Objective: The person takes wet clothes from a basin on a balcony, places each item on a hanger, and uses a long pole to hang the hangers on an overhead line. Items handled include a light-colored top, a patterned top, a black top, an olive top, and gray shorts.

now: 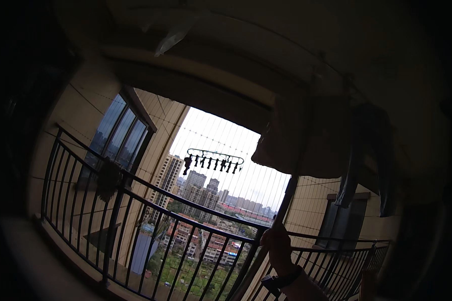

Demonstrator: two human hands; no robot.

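My right hand (277,246) is raised at the lower right of the middle, its fingers closed around a dark upright pole (285,203). A dark band with a small block (272,285) sits on that wrist. The pole rises above the railing toward a large hanging cloth (316,135), where the gloom hides its upper end. My left hand is not in view. Beyond the railing and left of the pole, an oval clip hanger (215,152) hangs with a row of dark clips against the bright sky.
A dark metal railing (193,204) runs across the balcony, with thin vertical wires outside it. A dark bushy object (108,179) is against the railing at left. Dark trousers (381,160) hang at right. A thin clear plastic piece (173,37) hangs overhead. Tall buildings stand outside.
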